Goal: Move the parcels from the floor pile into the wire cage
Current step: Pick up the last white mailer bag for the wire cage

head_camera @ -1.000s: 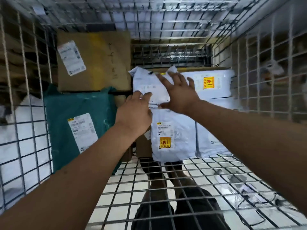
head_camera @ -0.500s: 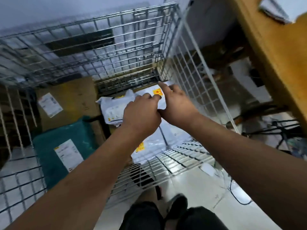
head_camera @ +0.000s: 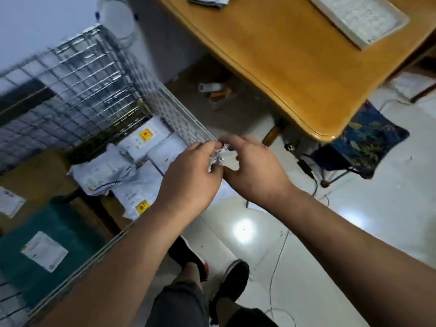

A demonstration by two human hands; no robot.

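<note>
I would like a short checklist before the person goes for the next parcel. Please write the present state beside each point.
1. Hands free to lift a parcel: not ok. The left hand and right hand both pinch a small crumpled scrap.
2. Parcels lying inside the wire cage: ok. White mailers and a teal parcel lie within it.
3. Floor pile located: cannot tell, it is out of view.
4. Walking path safe: not ok. A thin cable lies on the floor beside the shoes.

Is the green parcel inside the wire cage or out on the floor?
Inside. The green parcel lies within the wire cage walls, behind its front rim.
</note>
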